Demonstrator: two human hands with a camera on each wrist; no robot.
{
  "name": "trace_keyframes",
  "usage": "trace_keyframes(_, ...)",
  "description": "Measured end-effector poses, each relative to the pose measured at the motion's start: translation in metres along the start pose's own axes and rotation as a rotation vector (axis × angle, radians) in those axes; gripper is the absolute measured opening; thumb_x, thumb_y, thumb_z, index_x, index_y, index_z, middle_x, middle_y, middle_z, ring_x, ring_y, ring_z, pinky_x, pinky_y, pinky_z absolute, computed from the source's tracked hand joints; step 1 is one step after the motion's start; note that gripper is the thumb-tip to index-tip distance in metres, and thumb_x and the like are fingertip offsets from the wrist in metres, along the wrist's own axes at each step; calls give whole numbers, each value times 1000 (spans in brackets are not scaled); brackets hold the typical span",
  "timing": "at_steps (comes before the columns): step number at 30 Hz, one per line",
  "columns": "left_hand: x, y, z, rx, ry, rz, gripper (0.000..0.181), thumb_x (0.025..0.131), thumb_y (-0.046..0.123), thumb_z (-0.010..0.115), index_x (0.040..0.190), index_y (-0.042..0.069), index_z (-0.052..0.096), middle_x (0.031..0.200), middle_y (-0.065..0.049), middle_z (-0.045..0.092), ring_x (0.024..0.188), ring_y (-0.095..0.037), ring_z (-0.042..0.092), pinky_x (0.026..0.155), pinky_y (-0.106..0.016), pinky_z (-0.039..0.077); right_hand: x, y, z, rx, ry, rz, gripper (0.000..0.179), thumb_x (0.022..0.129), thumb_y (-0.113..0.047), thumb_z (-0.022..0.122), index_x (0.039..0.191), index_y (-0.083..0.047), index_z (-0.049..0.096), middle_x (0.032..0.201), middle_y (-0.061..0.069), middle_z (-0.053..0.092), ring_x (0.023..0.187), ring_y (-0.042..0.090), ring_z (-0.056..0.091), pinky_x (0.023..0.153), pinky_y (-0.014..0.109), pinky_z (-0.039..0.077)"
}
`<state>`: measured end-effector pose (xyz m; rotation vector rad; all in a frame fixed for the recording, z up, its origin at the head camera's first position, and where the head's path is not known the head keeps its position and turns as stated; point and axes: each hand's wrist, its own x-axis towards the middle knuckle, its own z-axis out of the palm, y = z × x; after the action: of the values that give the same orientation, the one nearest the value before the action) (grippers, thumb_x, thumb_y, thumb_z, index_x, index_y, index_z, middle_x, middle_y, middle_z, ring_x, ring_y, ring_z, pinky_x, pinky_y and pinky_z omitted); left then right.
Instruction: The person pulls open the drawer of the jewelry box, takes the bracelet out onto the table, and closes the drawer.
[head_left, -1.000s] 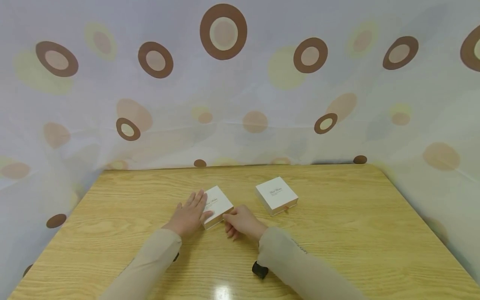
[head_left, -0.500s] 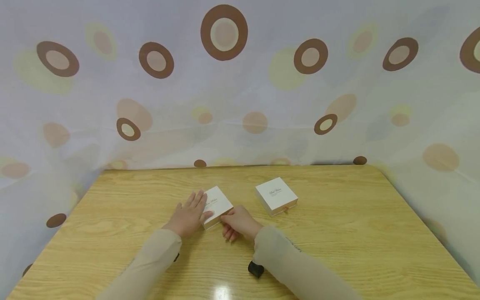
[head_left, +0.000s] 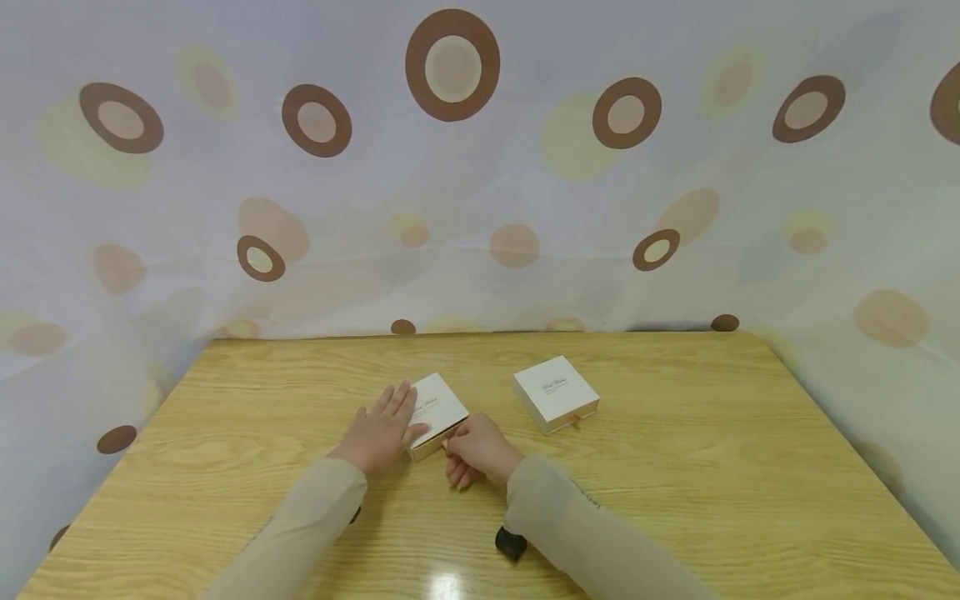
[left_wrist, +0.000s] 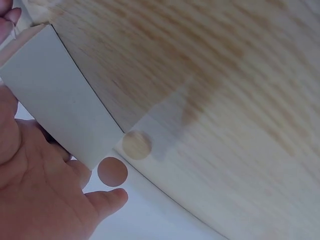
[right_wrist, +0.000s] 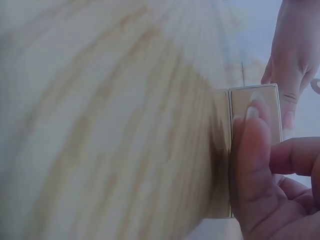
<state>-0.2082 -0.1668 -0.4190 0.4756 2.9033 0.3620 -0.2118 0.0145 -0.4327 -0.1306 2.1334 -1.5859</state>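
Head: white gift box (head_left: 444,402) lies on wood-grain table (head_left: 675,483); left hand (head_left: 381,431) flat over its 8 o'clock side, fingers straight. Right hand (head_left: 478,452) pinches at its 5 o'clock edge. Second gift box (head_left: 557,392) at 3 o'clock, apart.

Left wrist: thin pull ribbon (left_wrist: 14,31) at 11 o'clock, pinched between right fingertips.

Right wrist: same fingertips before the box's tan end face (right_wrist: 242,99), 3 o'clock of centre.
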Motion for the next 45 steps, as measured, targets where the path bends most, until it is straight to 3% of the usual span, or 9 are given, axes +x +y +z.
trace_keyframes(15,-2,0,-2,-7,-10,-7,68,105,40,38,153,-4,18,160,-19,10,146,-38,10,107,-68,18,-11,2,-1,-24,-17,-9,27,89,7,49,64,7,59,47,3,54,37,8,51,36,20,44)
trace_keyframes(25,-1,1,-1,-13,5,1,67,105,38,38,152,-5,19,160,-20,12,145,-39,12,107,-68,18,-19,5,-2,-68,-9,-28,31,93,2,52,64,7,60,46,2,53,36,8,50,36,22,45)
trace_keyframes(45,-4,5,-5,-16,5,0,65,105,37,38,152,-6,20,159,-21,12,145,-40,12,107,-68,17,-27,6,-7,-141,-20,1,33,94,0,54,62,5,60,45,2,53,35,7,50,37,24,47)
